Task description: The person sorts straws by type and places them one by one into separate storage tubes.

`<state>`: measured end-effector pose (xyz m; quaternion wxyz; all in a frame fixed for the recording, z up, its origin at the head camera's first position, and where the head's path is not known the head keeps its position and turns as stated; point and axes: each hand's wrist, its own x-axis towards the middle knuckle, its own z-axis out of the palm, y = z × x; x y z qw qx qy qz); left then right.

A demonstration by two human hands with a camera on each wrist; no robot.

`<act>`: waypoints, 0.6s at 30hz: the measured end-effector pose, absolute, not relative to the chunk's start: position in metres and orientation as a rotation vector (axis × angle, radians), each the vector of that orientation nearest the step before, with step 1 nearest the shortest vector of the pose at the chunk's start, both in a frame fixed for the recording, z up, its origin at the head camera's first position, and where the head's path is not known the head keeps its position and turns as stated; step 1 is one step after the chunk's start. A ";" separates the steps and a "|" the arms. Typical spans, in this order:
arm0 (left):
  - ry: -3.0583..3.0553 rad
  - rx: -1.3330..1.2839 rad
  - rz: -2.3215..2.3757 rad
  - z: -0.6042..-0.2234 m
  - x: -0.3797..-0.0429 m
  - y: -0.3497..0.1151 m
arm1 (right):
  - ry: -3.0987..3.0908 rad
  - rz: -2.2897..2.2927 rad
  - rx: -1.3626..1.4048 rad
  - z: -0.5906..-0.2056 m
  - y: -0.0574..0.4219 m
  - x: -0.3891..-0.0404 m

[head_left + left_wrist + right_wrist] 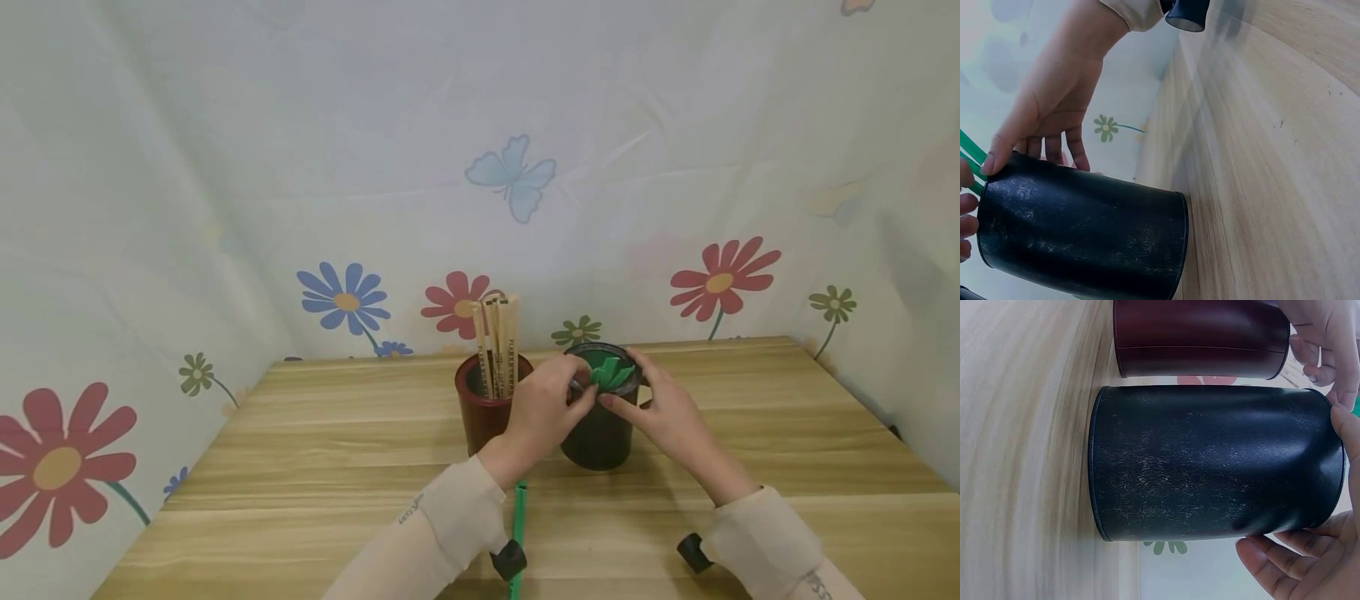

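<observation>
A black round cup [598,437] stands upright on the table, with folded green strips [612,374] at its mouth. My left hand [540,408] is at the left side of the rim, its thumb and finger pinching the green strips; its grip is partly hidden. From the right, my right hand [671,412] holds the cup by the rim, thumb in front and fingers round the far side, as the right wrist view shows on the cup [1216,462]. The two hands' fingertips nearly meet at the near rim. Close beside my left hand stands a dark red cup [480,417].
Several tan sticks with printed lettering [498,346] stand in the dark red cup. A green stick [519,525] lies on the wooden table [337,467], partly under the left forearm. Behind the table hangs a pale cloth with flowers [345,300].
</observation>
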<state>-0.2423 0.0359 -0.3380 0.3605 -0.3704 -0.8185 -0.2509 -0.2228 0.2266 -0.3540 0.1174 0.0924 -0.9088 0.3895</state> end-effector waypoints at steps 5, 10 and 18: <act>-2.112 -0.956 -0.646 -0.336 -0.240 0.034 | -2.653 1.123 0.276 -0.352 0.226 -0.222; -2.064 -0.949 -0.659 -0.330 -0.233 0.030 | -2.651 1.138 0.279 -0.352 0.225 -0.222; -1.979 -0.934 -0.617 -0.319 -0.220 0.020 | -2.647 1.139 0.278 -0.355 0.226 -0.224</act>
